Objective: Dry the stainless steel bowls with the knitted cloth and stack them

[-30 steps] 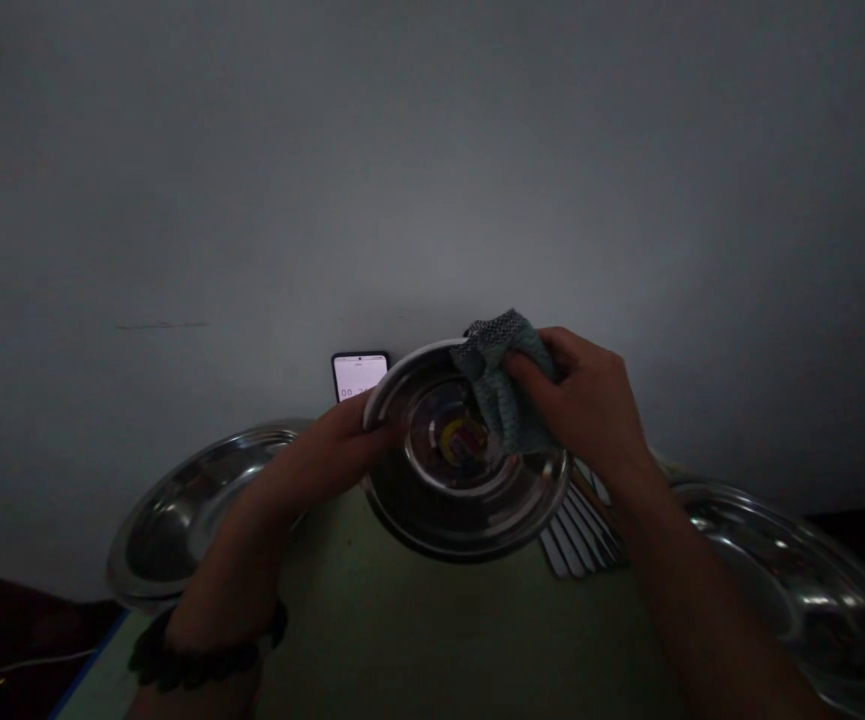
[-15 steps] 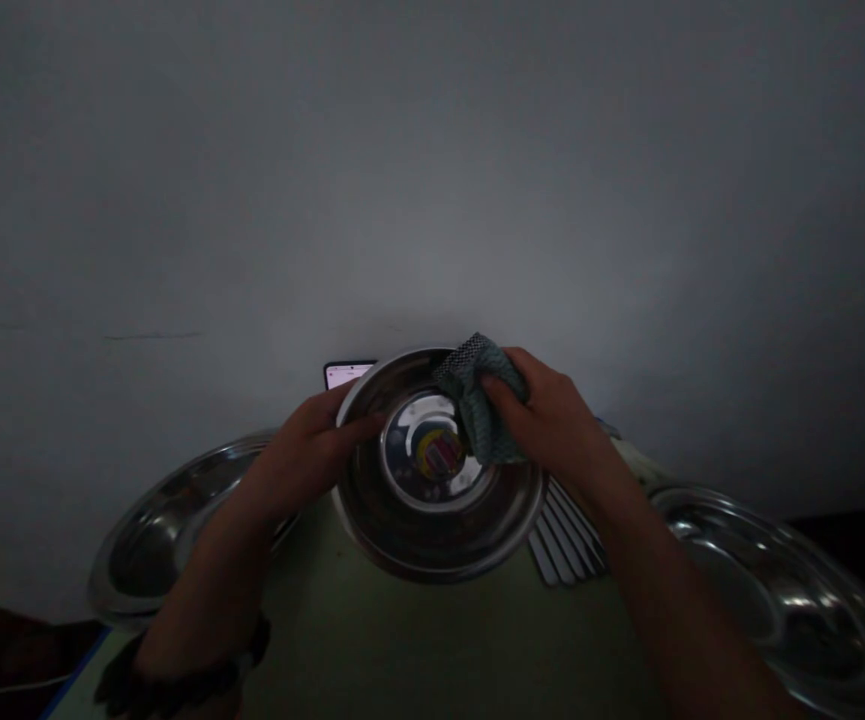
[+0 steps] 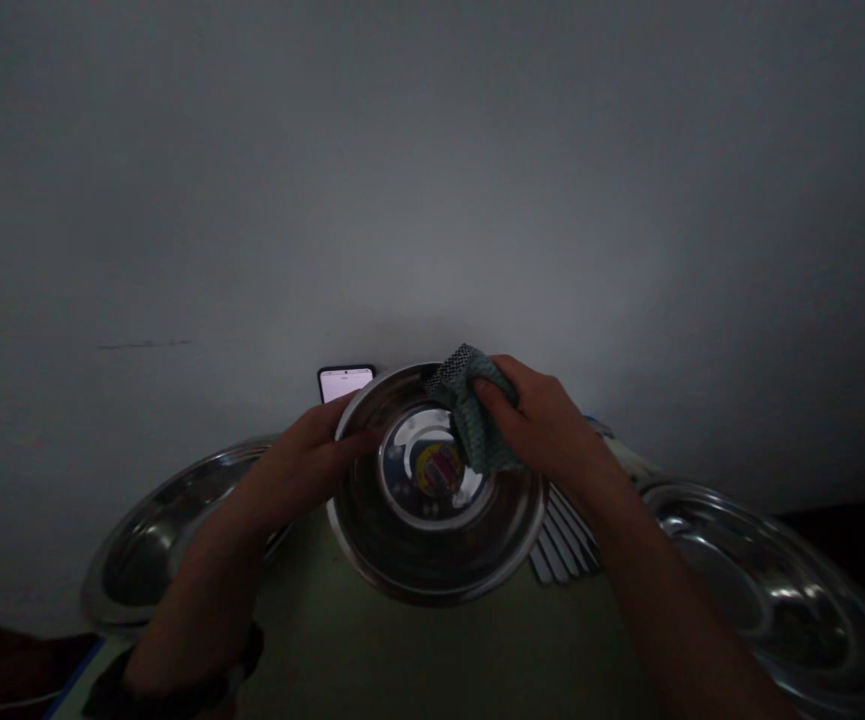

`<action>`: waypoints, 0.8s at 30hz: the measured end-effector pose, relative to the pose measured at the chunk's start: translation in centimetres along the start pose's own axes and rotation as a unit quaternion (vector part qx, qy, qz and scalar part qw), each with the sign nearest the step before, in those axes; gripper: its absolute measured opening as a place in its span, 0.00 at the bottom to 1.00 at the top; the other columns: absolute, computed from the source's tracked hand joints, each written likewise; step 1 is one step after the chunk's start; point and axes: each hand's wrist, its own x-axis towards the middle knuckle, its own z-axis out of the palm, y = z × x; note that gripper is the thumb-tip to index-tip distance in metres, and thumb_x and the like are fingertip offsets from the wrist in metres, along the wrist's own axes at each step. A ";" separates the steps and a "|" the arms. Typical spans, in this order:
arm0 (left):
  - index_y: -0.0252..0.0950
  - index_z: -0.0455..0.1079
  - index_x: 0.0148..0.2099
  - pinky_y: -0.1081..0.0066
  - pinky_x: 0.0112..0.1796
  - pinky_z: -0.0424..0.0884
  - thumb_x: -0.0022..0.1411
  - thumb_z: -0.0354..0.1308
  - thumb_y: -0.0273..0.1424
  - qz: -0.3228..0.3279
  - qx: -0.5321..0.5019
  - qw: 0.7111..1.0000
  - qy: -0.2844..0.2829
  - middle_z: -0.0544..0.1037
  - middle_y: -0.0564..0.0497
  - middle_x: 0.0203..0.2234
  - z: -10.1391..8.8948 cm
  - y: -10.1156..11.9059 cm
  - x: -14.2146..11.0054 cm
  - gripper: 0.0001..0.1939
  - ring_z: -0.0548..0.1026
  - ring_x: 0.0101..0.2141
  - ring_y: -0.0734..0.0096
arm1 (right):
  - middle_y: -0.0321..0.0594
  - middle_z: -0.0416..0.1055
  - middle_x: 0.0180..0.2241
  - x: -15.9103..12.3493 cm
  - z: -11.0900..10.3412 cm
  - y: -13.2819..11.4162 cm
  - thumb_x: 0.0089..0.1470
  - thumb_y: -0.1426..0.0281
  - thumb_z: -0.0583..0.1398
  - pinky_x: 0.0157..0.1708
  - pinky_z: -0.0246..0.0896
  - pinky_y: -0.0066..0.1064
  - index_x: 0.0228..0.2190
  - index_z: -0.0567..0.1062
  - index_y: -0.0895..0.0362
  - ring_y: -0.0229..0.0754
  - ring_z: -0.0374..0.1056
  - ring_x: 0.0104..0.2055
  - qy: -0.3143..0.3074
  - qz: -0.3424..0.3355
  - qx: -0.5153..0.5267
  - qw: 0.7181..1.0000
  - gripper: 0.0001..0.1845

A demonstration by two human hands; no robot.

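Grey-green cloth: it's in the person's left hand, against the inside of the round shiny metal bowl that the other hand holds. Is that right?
Wrong hand: the head view shows the grey-green cloth in the right hand, against the inside of the round shiny metal bowl that the left hand holds.

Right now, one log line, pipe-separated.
left hand: grips basin | right hand: cloth on basin rim | phone: behind basin

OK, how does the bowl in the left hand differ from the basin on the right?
The bowl is gripped by the left hand and touched by a cloth; no hand holds the basin. The bowl shows a colourful label inside; the basin's visible part shows none. Both are shiny metal.
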 end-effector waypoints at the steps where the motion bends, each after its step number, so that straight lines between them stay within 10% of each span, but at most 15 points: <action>1: 0.44 0.75 0.48 0.68 0.32 0.73 0.54 0.59 0.32 -0.001 0.005 1.000 -0.001 0.82 0.49 0.33 0.0 0.0 0.0 0.17 0.78 0.30 0.63 | 0.43 0.75 0.32 0.0 0.0 0.0 0.60 0.65 0.51 0.33 0.57 0.33 0.41 0.72 0.57 0.44 0.69 0.33 -0.002 -0.002 -0.001 1.000 0.13; 24: 0.44 0.74 0.51 0.64 0.35 0.74 0.55 0.57 0.32 0.009 0.025 1.000 -0.008 0.82 0.48 0.35 0.1 0.8 -0.3 0.20 0.78 0.32 0.60 | 0.43 0.75 0.32 0.0 -0.1 -0.4 0.59 0.65 0.51 0.33 0.58 0.33 0.40 0.72 0.56 0.44 0.69 0.33 0.012 -0.009 -0.005 1.000 0.13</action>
